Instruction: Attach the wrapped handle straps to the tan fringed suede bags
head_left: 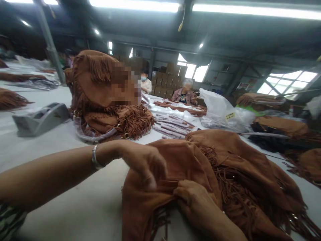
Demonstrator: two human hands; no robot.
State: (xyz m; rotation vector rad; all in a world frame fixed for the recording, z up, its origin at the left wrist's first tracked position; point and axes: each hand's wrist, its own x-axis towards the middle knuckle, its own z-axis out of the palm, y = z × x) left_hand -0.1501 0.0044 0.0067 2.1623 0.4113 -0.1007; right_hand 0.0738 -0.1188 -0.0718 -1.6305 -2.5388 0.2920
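A brown fringed bag (pixel 170 157) lies on the white table in front of me. My right hand (pixel 192 199) is closed on a fold near the bag's opening, its fingers pinching the material. Above the bag's left part hangs my left hand (pixel 145 164), slightly blurred, its thumb and loosely bent fingers apart with nothing seen between them. A silver bracelet (pixel 95 157) circles the left wrist. Against the right side of this bag rests another brown fringed bag (pixel 230 150), its strands spilling between the two.
Stacked fringed bags (pixel 100 77) rise at the back left beside a grey tape dispenser (pixel 41 118). Wrapped strips (pixel 173 125) lie mid-table, near a clear plastic bag (pixel 220 107). A person (pixel 184 95) sits across the table. More brown bags (pixel 281 127) lie at right.
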